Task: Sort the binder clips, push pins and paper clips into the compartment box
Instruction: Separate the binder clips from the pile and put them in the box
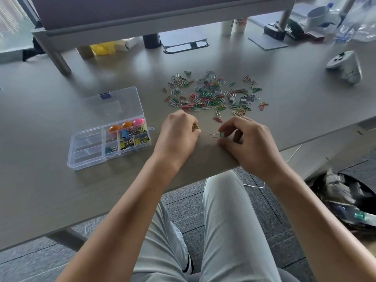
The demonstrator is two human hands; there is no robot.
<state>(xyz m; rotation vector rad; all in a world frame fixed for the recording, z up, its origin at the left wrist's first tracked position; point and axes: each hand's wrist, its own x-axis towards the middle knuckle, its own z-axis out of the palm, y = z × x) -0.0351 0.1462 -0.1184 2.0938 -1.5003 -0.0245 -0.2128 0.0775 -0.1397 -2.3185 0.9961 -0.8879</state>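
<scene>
Box: the clear compartment box (89, 151) sits on the near-left part of the table (61, 190), lid (114, 102) folded back to the far side.
Filled cells: the right-hand cells hold coloured binder clips (130, 139); three round orange and pink items (127, 125) lie in the far-right cells and look like large pin heads, though I cannot tell for sure.
Empty cells: the left-hand compartments (87, 148) appear bare.
Left hand: the left hand (177, 137) rests on the table just right of the box, curled closed around a small gold-coloured clip (197, 127) that shows only at the fingertips.
Right hand: the right hand (250, 143) pinches a green binder clip (218, 135) between thumb and forefinger, the wire handle pointing left, low over the table.
Loose pile: a wide scatter of coloured paper clips (211, 94) lies on the far side of both hands, well apart from the box; two or three grey binder clips (243, 100) sit among them on the right.
Done: many binder clips are already boxed.
Left: judged from the layout, the two held clips, the few strays and the whole paper clip pile remain.
Progress: roughly the first stage near its end; the bulk of the sorting is not yet started.
</scene>
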